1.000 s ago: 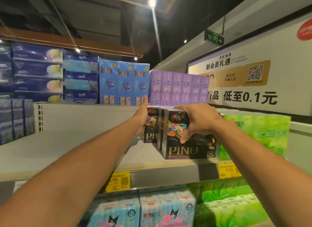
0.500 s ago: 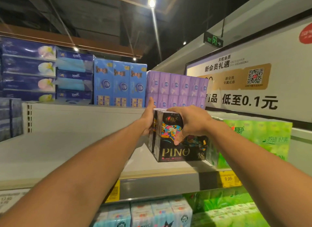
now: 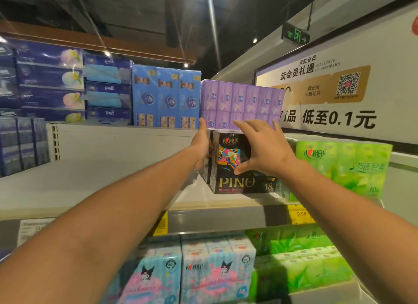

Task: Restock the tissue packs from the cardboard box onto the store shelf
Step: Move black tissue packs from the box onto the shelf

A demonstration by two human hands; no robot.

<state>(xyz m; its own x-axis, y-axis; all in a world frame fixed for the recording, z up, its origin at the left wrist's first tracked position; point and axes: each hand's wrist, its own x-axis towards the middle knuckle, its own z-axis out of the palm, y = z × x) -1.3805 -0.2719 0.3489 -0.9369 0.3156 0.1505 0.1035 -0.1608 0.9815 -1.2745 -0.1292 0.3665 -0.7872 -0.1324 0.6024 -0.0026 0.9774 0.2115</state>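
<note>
black pino tissue pack (image 3: 235,165) stands on the middle shelf (image 3: 95,186), near its front edge, tight against the green tissue pack (image 3: 343,168) on its right. at least one more black pack behind it, only a sliver showing; cannot tell how many deep.

left hand (image 3: 201,149) lies flat against the pack's left side, fingers straight and together, thumb up at the top corner. right hand (image 3: 264,152) arches over the top right corner, fingers (image 3: 243,128) spread across the top, thumb reaching down the front face. it looks like squaring or pressing, not a firm grip.

risks, as judged:
- pack sits close to the shelf lip; a pull by either hand on release could drag it forward and tip it off.
- a hard shove to the right would crush or shift the soft green pack.
- purple pack (image 3: 242,104) on the tier above hangs just over the right hand; lifting the hand carelessly could knock it.
- uneven push could leave the row skewed.

counts:
- black pino packs: one clear, one or more partly hidden.
- green packs on this shelf: one large.
- purple packs above: one block.
- light blue packs (image 3: 166,97) above: three faces side by side.
- yellow price tags (image 3: 299,214) on the shelf rail: two seen.
- cardboard box: not in view.
</note>
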